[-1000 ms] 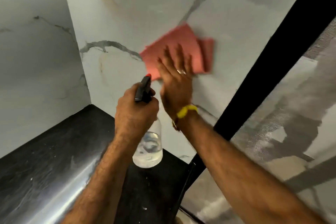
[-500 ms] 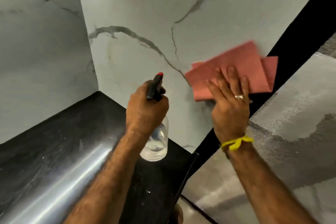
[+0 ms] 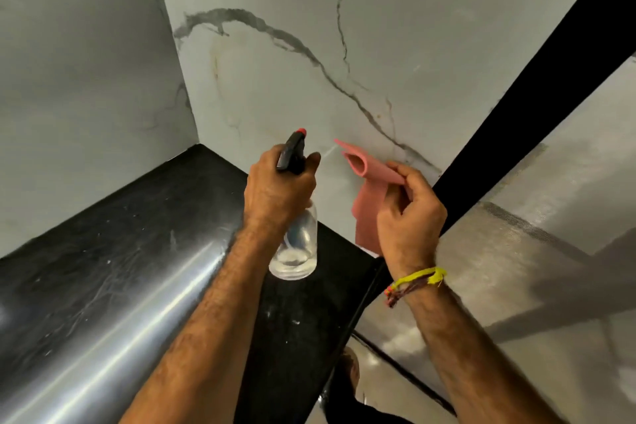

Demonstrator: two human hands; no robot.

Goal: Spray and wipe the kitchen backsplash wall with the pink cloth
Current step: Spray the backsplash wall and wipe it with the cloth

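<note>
My left hand [image 3: 279, 188] grips the black trigger head of a clear spray bottle [image 3: 296, 241] with a red nozzle tip, held upright over the counter and aimed at the wall. A thin streak of spray shows just past the nozzle. My right hand [image 3: 409, 217] pinches the pink cloth [image 3: 370, 198], which hangs folded and limp just off the wall, to the right of the bottle. The backsplash wall [image 3: 309, 86] is pale grey marble with dark veins and a faint brownish stain at its left.
A black stone counter [image 3: 144, 224] with a shiny rounded front edge runs into the corner where a second marble wall [image 3: 79, 86] meets the backsplash. A black vertical frame [image 3: 537, 86] borders the backsplash on the right, with a glossy grey panel [image 3: 550, 251] beyond it.
My right hand has come off the wall, dropped down and left, and now pinches the hanging cloth instead of pressing it flat. The bottle stays in my left hand.
</note>
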